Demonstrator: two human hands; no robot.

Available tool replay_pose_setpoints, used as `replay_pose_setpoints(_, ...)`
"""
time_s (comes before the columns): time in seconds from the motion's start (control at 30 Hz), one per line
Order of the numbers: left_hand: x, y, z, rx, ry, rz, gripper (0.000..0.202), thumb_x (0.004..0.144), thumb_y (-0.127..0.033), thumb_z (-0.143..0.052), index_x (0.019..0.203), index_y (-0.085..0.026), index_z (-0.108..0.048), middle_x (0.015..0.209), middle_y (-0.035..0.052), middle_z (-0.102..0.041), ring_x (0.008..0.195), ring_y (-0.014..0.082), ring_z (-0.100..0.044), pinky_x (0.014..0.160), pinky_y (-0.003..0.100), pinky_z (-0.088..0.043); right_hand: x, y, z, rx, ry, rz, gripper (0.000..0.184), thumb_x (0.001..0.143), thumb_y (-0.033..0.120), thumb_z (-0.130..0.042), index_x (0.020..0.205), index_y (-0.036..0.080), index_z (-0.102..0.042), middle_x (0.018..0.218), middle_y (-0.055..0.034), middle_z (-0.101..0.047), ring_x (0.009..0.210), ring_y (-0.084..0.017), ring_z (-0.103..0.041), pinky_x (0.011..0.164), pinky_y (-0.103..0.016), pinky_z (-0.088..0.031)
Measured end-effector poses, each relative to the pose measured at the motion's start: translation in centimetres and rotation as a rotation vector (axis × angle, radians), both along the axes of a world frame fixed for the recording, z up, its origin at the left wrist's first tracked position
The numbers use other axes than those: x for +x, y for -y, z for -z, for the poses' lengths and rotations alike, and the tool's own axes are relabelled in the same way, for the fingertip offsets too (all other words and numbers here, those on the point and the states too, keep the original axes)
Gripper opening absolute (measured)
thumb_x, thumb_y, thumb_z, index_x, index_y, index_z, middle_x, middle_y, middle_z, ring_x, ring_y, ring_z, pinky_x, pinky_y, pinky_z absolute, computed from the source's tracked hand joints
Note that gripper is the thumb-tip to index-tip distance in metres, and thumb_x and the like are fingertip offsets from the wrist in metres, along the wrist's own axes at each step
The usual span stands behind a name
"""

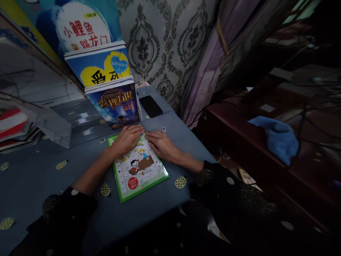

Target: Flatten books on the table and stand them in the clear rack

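Note:
A green-edged picture book [149,174] lies face up on the table, its cover showing drawn children in a brown boat. My left hand [127,140] rests over the upper left part of the cover, fingers stretched out and pointing to the top edge. Across from it, my right hand [163,145] lies on the upper right edge with its fingers extended inward. The fingertips of both hands nearly meet at the top of the cover and hide its title. Neither hand is wrapped around anything.
Just beyond the book stand upright storybooks [114,103] in tiered rows. A black phone [151,106] lies to their right. Stacked books [13,129] and a clear acrylic stand [50,122] are at the left. A blue cloth [281,139] sits on a dark red surface at the right.

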State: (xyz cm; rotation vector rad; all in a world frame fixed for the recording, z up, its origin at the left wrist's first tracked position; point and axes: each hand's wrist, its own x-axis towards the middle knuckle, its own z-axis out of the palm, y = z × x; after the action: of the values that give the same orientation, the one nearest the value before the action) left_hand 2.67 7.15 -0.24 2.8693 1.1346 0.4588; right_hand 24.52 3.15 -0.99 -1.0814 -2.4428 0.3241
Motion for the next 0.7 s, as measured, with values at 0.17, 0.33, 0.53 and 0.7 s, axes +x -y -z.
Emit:
replay_pose_setpoints(0.17,0.7,1.6,-0.7,-0.019,-0.037,0.044,0.037,0.103,-0.024,-0.041,0.131,-0.016,-0.064,0.136,0.0124,-0.066,0.130,0.0255,-0.057,0.104,0.045,-0.041,1.1,0.9,0.4,0.001,-0.051,-0.074,0.034,0.100,0.018,-0.047,0.127,0.014,-0.066,0.132,-0.0148,-0.067,0.125,-0.028,-0.060,0.106,-0.051,-0.047)
replay_pose_setpoints(0.33,1.7,3.9,-1.4,-0.038,-0.057,0.079,0.039,0.105,-0.025,-0.037,0.132,-0.016,-0.063,0.135,0.0134,-0.066,0.132,0.0258,-0.056,0.107,0.046,-0.039,2.4,2.6,0.6,0.006,-0.091,-0.133,0.033,0.099,0.019,-0.049,0.127,0.014,-0.067,0.132,-0.0150,-0.068,0.127,-0.028,-0.060,0.105,-0.052,-0.048)
replay_pose_setpoints(0.53,2.6,6.5,-1.7,-0.060,-0.069,0.141,0.038,0.104,-0.024,-0.040,0.134,-0.014,-0.061,0.137,0.0129,-0.065,0.133,0.0259,-0.054,0.107,0.046,-0.038,4.0,5.7,0.1,-0.025,-0.114,-0.157,0.035,0.103,0.025,-0.045,0.128,0.014,-0.066,0.133,-0.0144,-0.068,0.128,-0.028,-0.059,0.106,-0.055,-0.048)
replay_pose_setpoints(0.7,3.5,8.7,-1.8,-0.077,-0.070,0.174,0.039,0.105,-0.026,-0.039,0.137,-0.017,-0.060,0.135,0.0119,-0.066,0.132,0.0260,-0.056,0.107,0.046,-0.037,5.1,8.3,-0.2,-0.044,-0.102,-0.150,0.034,0.102,0.025,-0.046,0.129,0.019,-0.067,0.133,-0.0110,-0.068,0.130,-0.026,-0.058,0.110,-0.054,-0.046)
